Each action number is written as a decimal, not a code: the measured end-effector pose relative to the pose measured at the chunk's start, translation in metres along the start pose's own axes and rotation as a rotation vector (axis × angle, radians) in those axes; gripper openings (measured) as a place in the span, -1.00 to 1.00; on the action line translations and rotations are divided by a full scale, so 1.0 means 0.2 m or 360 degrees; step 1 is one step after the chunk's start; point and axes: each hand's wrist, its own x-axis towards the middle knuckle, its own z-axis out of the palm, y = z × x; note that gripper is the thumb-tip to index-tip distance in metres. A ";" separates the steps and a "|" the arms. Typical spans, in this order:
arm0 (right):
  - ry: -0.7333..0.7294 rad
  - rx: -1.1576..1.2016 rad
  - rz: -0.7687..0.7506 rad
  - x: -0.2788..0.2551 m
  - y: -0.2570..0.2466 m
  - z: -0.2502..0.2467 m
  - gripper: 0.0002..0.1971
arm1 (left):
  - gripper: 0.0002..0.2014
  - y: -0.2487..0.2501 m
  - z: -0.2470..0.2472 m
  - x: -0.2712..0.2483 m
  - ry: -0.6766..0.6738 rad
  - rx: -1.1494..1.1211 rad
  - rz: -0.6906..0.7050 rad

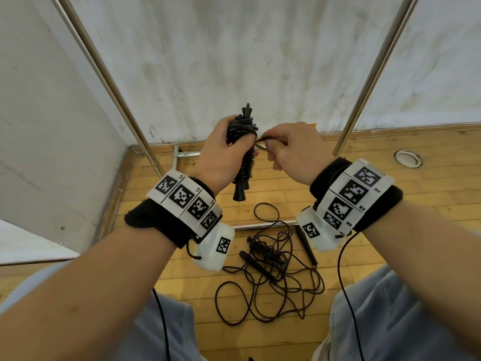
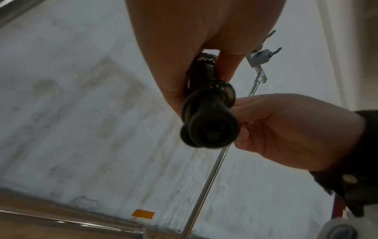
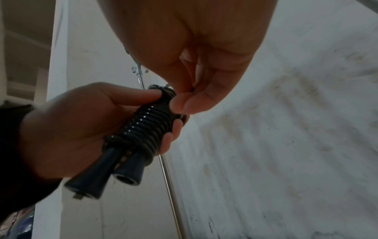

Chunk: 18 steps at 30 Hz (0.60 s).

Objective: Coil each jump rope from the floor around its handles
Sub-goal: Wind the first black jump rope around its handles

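the floor [image 1: 390, 178] is wooden, made of light yellow-brown boards, and meets pale walls at a wooden skirting strip. loose black jump ropes [image 1: 270, 277] lie directly on it in one tangled heap, with cord loops overlapping and spreading toward the near side. several slim black handles [image 1: 256, 264] lie within the heap; one handle [image 1: 308, 247] lies at its right edge. how many ropes make up the heap cannot be told. a metal floor bar [image 1: 263, 225] lies flat on the boards just beyond the heap. a second bar [image 1: 187, 154] lies near the back wall. a round metal-rimmed fitting [image 1: 407, 158] sits in the floor at the far right.
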 end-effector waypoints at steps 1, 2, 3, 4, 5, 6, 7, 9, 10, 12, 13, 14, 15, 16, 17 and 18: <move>0.0006 -0.0026 -0.0016 0.00 0.00 0.00 -0.80 | -0.75 0.00 0.00 0.00 -0.0004 0.0005 0.0008; 0.0019 -0.0043 -0.0030 -0.01 0.00 0.00 -0.81 | -0.73 0.00 0.00 0.00 -0.0005 0.0023 0.0017; 0.0038 -0.0046 -0.0038 -0.01 0.00 0.01 -0.82 | -0.71 -0.01 -0.01 0.00 -0.0001 0.0044 0.0025; 0.0062 -0.0029 -0.0038 -0.01 0.00 0.01 -0.84 | -0.70 -0.01 -0.01 0.00 0.0007 0.0060 0.0030; 0.0084 0.0004 -0.0031 -0.02 0.00 0.01 -0.87 | -0.70 -0.01 -0.01 0.00 0.0019 0.0063 0.0028; 0.0102 0.0045 -0.0021 -0.02 0.00 0.02 -0.90 | -0.72 -0.01 -0.01 0.01 0.0031 0.0053 0.0015; 0.0119 0.0086 -0.0013 -0.02 -0.01 0.02 -0.92 | -0.73 -0.01 -0.01 0.01 0.0041 0.0038 -0.0004; 0.0148 0.0144 -0.0006 -0.03 -0.01 0.02 -0.92 | -0.75 -0.01 0.00 0.01 0.0051 0.0004 -0.0042; 0.0158 0.0148 -0.0008 -0.03 -0.02 0.03 -0.90 | -0.75 -0.02 0.00 0.01 0.0049 -0.0009 -0.0059; 0.0165 0.0129 -0.0022 -0.03 -0.02 0.03 -0.87 | -0.75 -0.02 0.00 0.01 0.0032 -0.0012 -0.0081; 0.0167 0.0122 -0.0024 -0.03 -0.02 0.04 -0.87 | -0.75 -0.02 0.01 0.01 0.0019 -0.0005 -0.0088; 0.0167 0.0121 -0.0020 -0.03 -0.02 0.04 -0.86 | -0.75 -0.02 0.01 0.01 0.0009 0.0006 -0.0092; 0.0164 0.0123 -0.0014 -0.03 -0.02 0.04 -0.86 | -0.75 -0.02 0.01 0.01 0.0008 0.0026 -0.0091; 0.0158 0.0127 -0.0012 -0.03 -0.02 0.04 -0.87 | -0.74 -0.02 0.02 0.00 0.0020 0.0063 -0.0083; 0.0145 0.0135 -0.0013 -0.03 -0.03 0.04 -0.87 | -0.74 -0.02 0.02 0.00 0.0042 0.0119 -0.0067; 0.0120 0.0145 -0.0021 -0.03 -0.03 0.04 -0.86 | -0.74 -0.02 0.02 0.00 0.0067 0.0178 -0.0047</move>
